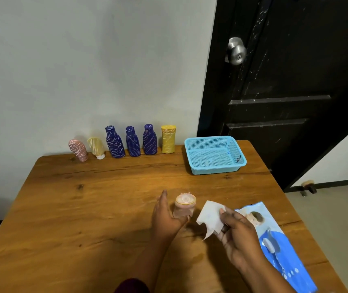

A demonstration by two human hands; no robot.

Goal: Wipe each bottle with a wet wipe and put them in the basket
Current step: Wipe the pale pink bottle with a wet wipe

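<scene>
Light, stiff-looking pink bottle grasped round body by left grip. Limp wet wipe pinched in right grip.

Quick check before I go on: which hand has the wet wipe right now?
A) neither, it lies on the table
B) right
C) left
B: the right hand pinches the wet wipe, while the left hand holds the small pink bottle.

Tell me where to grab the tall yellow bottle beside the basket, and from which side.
Probably round the middle of the tall yellow bottle, coming from the front: it stands upright with nearly straight sides, the wall is behind, and a navy bottle stands close beside it.
</scene>
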